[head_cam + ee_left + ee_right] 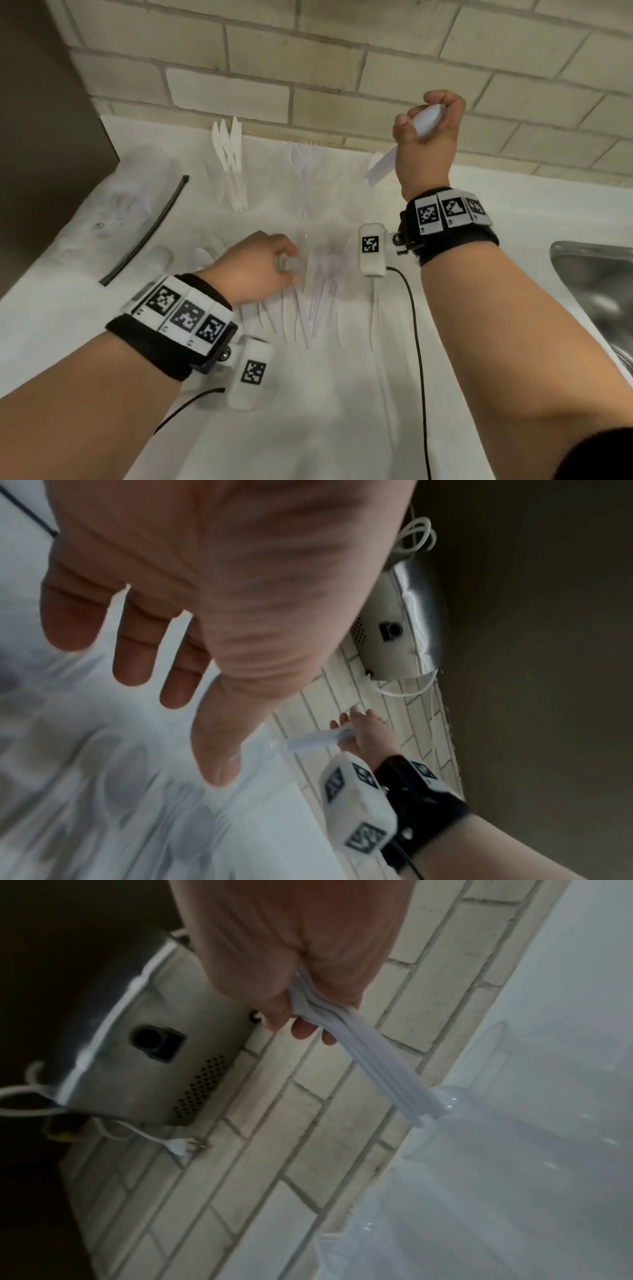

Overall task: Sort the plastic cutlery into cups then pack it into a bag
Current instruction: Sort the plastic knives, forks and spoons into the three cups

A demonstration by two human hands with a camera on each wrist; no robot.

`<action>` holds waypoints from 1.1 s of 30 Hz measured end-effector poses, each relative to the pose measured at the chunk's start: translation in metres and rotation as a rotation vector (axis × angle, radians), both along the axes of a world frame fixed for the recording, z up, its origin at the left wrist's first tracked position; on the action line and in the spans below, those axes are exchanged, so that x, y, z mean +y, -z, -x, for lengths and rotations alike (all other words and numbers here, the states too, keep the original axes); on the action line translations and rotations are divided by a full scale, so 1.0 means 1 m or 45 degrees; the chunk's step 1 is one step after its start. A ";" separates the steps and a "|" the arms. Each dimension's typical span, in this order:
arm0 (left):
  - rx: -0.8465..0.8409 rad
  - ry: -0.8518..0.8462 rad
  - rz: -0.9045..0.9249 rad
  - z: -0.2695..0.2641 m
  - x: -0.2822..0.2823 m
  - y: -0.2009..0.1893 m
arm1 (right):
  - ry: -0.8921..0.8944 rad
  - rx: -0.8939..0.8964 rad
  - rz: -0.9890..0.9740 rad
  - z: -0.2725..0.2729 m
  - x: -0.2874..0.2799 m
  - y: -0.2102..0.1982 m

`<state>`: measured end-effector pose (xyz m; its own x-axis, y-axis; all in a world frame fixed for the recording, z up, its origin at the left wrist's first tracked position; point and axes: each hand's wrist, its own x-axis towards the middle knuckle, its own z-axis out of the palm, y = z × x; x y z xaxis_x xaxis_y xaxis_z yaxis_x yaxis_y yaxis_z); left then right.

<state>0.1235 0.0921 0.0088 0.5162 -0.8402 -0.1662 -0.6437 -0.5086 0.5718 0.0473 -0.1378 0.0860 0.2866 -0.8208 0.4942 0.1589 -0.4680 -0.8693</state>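
We face a pale brick wall (322, 78), white counter (308, 411), steel sink (596, 294) rightward, perhaps a dark cabinet (41, 120) leftward.

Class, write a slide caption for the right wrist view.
Right hand grips a bundle of white plastic cutlery, handles angled toward the clear cup.

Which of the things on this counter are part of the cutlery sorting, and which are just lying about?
Part of the job:
- bundle of white cutlery gripped in the right hand
- cup of knives
- cup of forks
- loose cutlery under the left hand

Just lying about:
- black strip
- metal sink
- wall appliance
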 end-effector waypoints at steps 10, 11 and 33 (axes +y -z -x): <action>-0.128 0.036 -0.322 0.008 -0.009 0.013 | 0.002 0.604 -0.040 -0.034 -0.042 0.024; -0.108 0.045 -0.317 0.007 -0.008 0.014 | 0.004 0.736 -0.016 -0.036 -0.044 0.025; -0.143 0.001 -0.233 0.022 -0.011 0.010 | -0.374 2.177 -0.198 0.090 0.075 0.051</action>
